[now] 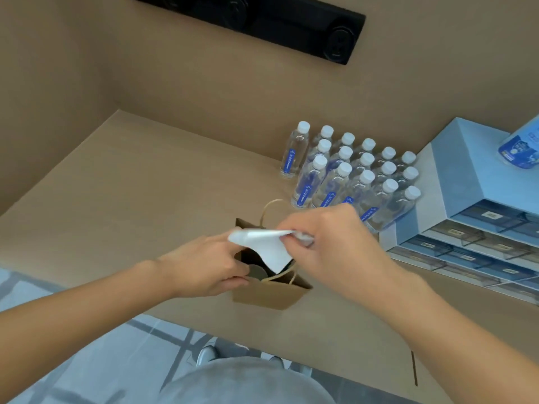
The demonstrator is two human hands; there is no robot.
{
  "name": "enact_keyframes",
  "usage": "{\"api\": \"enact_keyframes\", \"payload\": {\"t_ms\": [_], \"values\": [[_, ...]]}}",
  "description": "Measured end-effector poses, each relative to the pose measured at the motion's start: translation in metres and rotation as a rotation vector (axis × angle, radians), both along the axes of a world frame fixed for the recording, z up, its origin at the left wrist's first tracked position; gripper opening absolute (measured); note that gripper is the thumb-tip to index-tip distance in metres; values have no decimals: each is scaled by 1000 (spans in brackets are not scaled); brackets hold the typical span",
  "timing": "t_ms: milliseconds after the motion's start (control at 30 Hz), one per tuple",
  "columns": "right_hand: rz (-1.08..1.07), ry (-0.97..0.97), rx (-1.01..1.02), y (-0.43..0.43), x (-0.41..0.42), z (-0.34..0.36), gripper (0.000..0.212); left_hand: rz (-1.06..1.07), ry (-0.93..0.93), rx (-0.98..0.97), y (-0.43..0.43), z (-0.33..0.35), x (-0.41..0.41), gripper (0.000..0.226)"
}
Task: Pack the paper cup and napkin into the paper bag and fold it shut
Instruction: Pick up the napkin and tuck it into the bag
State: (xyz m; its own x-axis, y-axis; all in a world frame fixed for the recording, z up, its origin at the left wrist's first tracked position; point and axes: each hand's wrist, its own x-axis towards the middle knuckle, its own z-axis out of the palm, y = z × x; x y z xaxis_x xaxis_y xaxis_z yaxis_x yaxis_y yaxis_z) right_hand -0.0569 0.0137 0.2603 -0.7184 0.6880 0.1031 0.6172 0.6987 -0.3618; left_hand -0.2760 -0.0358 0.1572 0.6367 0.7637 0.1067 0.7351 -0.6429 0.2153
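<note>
Nearest the lens, at 6 o'clock, sits my grey-clad torso [245, 380], with both bare forearms running up from it toward the work.

Left to right across the work zone:

- Left hand [204, 266], at 9 o'clock from the bag mouth: closed on the near-left rim of the brown paper bag [268, 295], thumb on the outside wall, holding the mouth open. Its fingertips also seem to touch the napkin's left corner; I cannot tell if they pinch it.
- Napkin [262, 246]: white, long axis roughly 9-to-3 across the mouth, loose corner hanging toward 6 o'clock, already past the rim.
- Paper cup [256, 272]: a round rim shows in the bag's dark interior, below the napkin. I judge it already packed.
- Right hand [329, 246], at 3 o'clock from the mouth: fingers pinched shut on the napkin's right end.

Judgement: napkin lies directly above the opening, so the coming move is straight down; right hand leads. Folding not yet done.
</note>
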Motion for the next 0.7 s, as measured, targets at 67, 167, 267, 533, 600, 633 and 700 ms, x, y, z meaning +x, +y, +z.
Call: {"api": "enact_keyframes", "payload": {"t_ms": [67, 167, 267, 533, 600, 633, 700], "values": [[-59, 19, -68, 2, 2, 3, 18, 2, 16, -11, 0, 0, 1, 24], [-65, -210, -145, 10, -10, -9, 28, 2, 63, -88, 2, -2, 4, 28], [-59, -507, -165, 22, -30, -28, 32, 2, 121, -88, 2, -3, 10, 30], [-56, -979, -7, 38, -79, -93, 24, -35, 35, -30, -4, -4, 14, 33], [-133, -1134, -93, 42, -81, -115, 27, -11, -6, -34, -6, -4, 13, 33], [-165, -1192, -148, 44, -83, -124, 28, -5, -25, -36, -6, -3, 13, 33], [-209, -1229, -277, 47, -86, -139, 33, -1, -55, -24, -7, -4, 15, 32]]}}
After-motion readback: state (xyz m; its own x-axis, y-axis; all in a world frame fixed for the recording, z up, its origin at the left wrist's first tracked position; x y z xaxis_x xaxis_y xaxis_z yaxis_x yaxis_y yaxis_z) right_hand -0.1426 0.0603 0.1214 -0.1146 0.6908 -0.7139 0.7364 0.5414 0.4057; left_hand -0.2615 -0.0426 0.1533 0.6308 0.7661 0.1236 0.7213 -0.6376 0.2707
